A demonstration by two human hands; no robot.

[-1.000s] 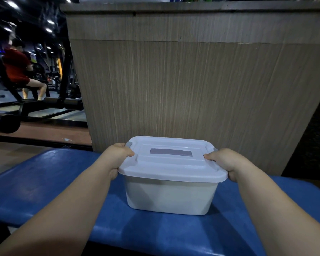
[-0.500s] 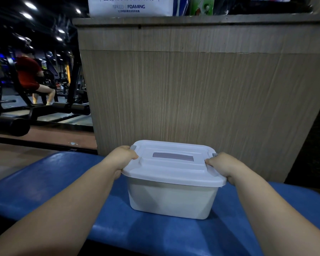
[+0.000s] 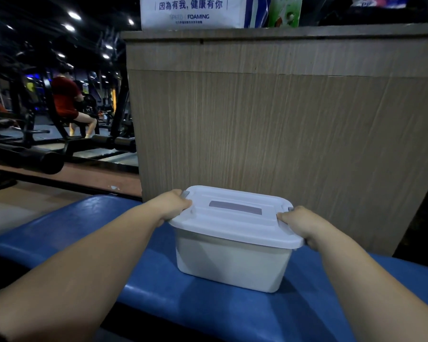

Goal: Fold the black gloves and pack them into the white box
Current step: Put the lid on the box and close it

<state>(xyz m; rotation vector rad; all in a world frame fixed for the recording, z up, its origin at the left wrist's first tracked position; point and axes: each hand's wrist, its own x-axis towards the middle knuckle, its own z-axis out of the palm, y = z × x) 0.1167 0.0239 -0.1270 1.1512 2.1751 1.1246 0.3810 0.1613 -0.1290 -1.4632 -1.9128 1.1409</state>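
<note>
The white box (image 3: 232,262) stands on a blue padded bench (image 3: 84,233), its white lid (image 3: 235,218) with a grey strip closed on top. My left hand (image 3: 171,206) grips the lid's left end at the grey latch. My right hand (image 3: 297,222) grips the lid's right end in the same way. No black gloves are in view; the box's inside is hidden by the lid.
A tall wood-grain counter (image 3: 282,124) rises right behind the box, with a white printed bag (image 3: 190,11) and packages on top. To the left lie gym machines and a seated person in a red shirt (image 3: 64,97). The bench's blue pad extends left and right of the box.
The view has tilted up and drifted right, showing the counter top and bag. Both hands stay clamped on the lid ends; the box has not visibly moved on the bench.
</note>
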